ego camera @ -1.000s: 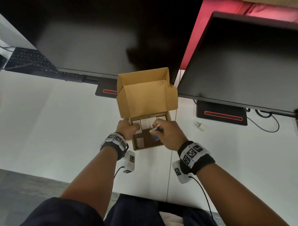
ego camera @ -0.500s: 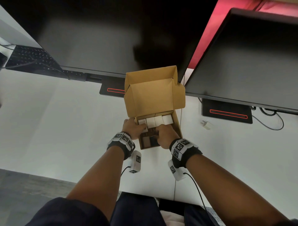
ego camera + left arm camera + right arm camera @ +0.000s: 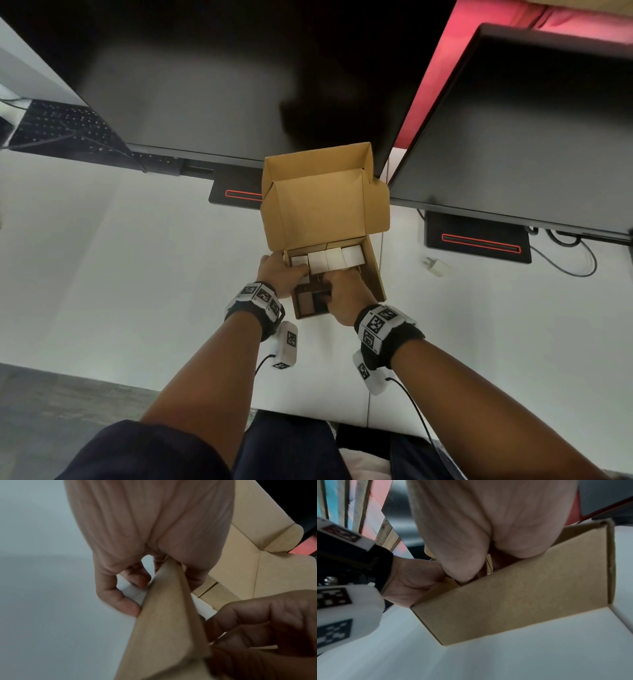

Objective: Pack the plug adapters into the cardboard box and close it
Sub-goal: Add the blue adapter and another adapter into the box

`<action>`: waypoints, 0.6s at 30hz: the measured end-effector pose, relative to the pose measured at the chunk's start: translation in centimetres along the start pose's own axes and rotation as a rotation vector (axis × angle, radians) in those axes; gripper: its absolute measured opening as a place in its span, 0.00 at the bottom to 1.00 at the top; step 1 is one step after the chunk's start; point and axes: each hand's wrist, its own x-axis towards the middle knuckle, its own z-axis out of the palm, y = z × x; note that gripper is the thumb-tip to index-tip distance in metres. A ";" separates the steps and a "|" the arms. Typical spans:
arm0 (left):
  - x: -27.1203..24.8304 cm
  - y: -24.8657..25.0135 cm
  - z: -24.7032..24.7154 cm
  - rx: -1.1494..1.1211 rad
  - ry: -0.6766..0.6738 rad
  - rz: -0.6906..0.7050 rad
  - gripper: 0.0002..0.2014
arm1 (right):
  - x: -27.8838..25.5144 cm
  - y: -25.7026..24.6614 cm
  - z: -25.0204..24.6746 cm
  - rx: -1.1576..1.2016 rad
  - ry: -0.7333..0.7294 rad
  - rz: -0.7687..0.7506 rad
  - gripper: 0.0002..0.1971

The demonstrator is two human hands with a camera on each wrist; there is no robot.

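Note:
The brown cardboard box (image 3: 374, 274) sits mid-table with its lid (image 3: 322, 205) standing up. Several white plug adapters (image 3: 334, 259) line its far end. My left hand (image 3: 279, 277) grips the box's left wall (image 3: 164, 628), with its fingers (image 3: 126, 605) curled on the outside. My right hand (image 3: 346, 294) reaches down into the box, knuckles up (image 3: 265, 615). Its fingertips are hidden behind the near wall (image 3: 513, 601), so what they hold cannot be told. One more white adapter (image 3: 435, 266) lies loose on the table to the right.
Two dark monitors (image 3: 205, 85) (image 3: 534, 137) overhang the white table (image 3: 120, 274), their stands (image 3: 476, 240) just behind the box. A keyboard (image 3: 58, 126) lies far left. A cable (image 3: 568, 263) loops at right.
My right hand held an adapter above the box a second ago and has since gone down inside. The row of white adapters at the far end now shows fully. My left hand kept its grip.

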 end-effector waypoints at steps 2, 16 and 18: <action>0.3 -0.2 0.0 0.007 0.004 -0.002 0.23 | -0.1 0.1 -0.2 0.007 0.008 -0.012 0.18; -0.2 0.2 0.1 0.058 0.042 0.027 0.31 | -0.5 1.3 -1.8 -0.009 0.029 -0.160 0.14; -0.4 0.3 0.1 0.064 0.044 0.029 0.30 | -0.4 1.2 -1.9 -0.024 0.013 -0.173 0.14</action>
